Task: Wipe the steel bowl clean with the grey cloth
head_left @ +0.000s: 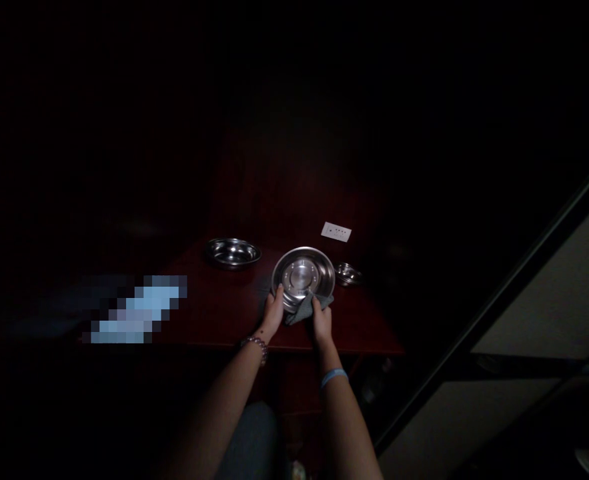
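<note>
A round stainless steel bowl (301,275) is tilted toward me above the dark red table. My left hand (274,310) grips its lower left rim, thumb on the inside. At the lower right rim, my right hand (321,319) is closed on a grey cloth (304,309) that is pressed against the bowl. The fingers behind the bowl are hidden. Another metal bowl (233,253) stands to the left on the table, and a smaller metal bowl (347,275) sits just right of the held one.
A white socket plate (336,232) is on the dark surface behind the bowls. The red table (209,320) ends at a front edge near my wrists. A pixelated bright patch (139,310) covers something at the left. Most surroundings are too dark to make out.
</note>
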A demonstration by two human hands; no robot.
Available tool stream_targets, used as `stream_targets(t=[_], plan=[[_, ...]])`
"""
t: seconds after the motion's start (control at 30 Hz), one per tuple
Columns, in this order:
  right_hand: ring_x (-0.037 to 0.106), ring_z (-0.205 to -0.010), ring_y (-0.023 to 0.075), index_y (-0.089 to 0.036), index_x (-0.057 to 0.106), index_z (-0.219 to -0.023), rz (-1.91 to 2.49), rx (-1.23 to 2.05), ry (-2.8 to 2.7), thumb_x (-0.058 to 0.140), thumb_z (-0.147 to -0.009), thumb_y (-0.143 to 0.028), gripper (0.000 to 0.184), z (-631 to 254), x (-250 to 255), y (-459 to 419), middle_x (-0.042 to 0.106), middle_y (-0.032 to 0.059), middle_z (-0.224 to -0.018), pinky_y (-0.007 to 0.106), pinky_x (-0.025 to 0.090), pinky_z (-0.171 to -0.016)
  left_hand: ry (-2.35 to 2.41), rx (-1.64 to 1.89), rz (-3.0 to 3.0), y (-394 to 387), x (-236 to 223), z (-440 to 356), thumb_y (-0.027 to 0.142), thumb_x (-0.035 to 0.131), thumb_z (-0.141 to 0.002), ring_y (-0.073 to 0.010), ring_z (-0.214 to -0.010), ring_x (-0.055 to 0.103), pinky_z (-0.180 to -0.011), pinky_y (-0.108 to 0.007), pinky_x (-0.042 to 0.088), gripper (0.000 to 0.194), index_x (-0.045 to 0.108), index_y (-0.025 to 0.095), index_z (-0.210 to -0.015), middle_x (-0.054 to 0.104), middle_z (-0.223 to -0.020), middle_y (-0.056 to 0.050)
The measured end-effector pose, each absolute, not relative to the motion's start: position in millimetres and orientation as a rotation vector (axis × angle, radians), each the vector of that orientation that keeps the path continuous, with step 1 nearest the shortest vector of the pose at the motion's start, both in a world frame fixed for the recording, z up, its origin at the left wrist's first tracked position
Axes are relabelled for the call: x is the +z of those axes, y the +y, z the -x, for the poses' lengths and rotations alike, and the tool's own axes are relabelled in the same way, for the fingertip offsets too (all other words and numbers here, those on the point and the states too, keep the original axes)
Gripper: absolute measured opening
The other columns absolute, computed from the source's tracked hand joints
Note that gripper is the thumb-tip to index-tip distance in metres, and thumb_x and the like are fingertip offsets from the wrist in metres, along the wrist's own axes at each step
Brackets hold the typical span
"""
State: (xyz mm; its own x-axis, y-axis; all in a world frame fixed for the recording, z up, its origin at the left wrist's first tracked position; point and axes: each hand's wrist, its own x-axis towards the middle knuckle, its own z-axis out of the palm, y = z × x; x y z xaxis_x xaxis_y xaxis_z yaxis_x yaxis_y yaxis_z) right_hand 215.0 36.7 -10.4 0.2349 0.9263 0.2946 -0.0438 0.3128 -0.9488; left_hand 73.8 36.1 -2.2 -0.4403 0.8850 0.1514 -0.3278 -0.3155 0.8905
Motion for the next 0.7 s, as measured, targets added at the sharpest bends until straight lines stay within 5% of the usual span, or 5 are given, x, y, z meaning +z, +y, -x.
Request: stream_targets(t=[0.27,0.47,0.7], plan=[[0.069,-0.102,0.0249,-0.011,0.076,-0.103,1.004,0.809,-1.131,0.066,-0.079,-0.051,0.047,-213.8,-10.4,35.8,0.077,0.0106,-0.104,0.031,0.051,-0.090,1.141,1.852,-0.906,31.0,3.2,-74.4,0.043,0.060,-0.086,-0.0281,-0.097,0.072,-0.096,-0.040,0.052,0.029,0.068,0.016,-0.083,0.077,-0.087,-0.011],[0.070,-0.099,0.0259,-0.010,0.076,-0.098,1.060,0.789,-1.120,0.064,-0.080,-0.055,0.050,-213.7,-13.2,38.2,0.078,0.0121,-0.101,0.031,0.052,-0.086,1.038,1.962,-0.897,33.6,3.7,-75.0,0.024,0.069,-0.078,-0.0259,-0.109,0.070,-0.105,-0.042,0.048,0.023,0.069,0.016,-0.099,0.076,-0.107,-0.012],[0.070,-0.099,0.0264,-0.010,0.076,-0.100,1.056,0.777,-1.106,0.068,-0.078,-0.052,0.048,-214.1,-14.4,39.3,0.078,0.0125,-0.103,0.033,0.052,-0.089,1.047,1.917,-0.913,32.2,2.3,-73.8,0.016,0.071,-0.072,-0.0286,-0.110,0.069,-0.108,-0.047,0.046,0.020,0.070,0.015,-0.091,0.077,-0.104,-0.013]])
